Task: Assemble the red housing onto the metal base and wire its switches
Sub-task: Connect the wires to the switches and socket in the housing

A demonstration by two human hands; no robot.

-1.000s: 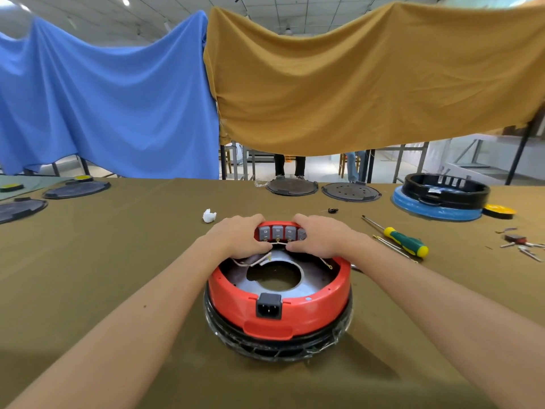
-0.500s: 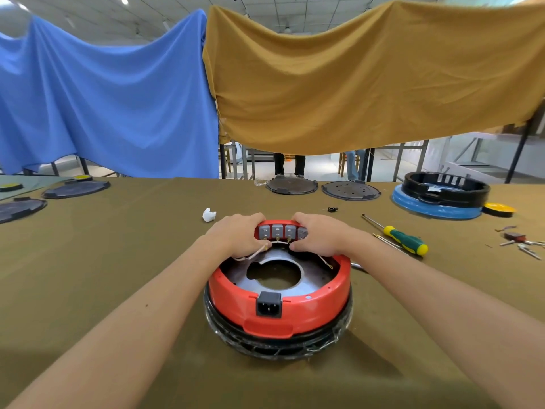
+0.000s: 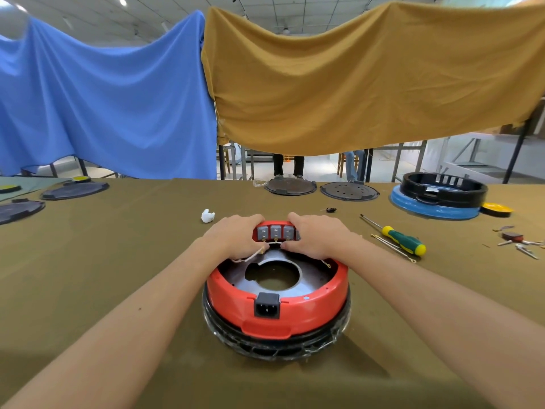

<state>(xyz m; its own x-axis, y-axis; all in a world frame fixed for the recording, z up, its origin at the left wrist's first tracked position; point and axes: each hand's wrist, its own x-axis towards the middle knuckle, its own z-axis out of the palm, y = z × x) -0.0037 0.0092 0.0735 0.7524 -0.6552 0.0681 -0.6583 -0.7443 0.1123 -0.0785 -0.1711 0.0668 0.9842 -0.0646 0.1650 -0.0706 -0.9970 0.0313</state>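
White scrap [image 3: 208,216] lies left on the olive cloth; left hand [image 3: 236,236] curls at the far rim of the red housing [image 3: 277,315], pinching a pale wire [image 3: 249,256] toward the switches [image 3: 275,232], likely to seat a terminal. Housing sits mid-table on the metal base [image 3: 312,278], socket [image 3: 267,304] facing near; right hand [image 3: 317,236] curls beside the switches, probably steadying, fingertips hidden so its hold is unclear; screwdriver [image 3: 401,239] lies right, within reach.

An olive-clothed table [image 3: 88,276] carries the red housing [image 3: 277,314], a green-handled screwdriver [image 3: 398,237] and dark round plates [image 3: 290,186].
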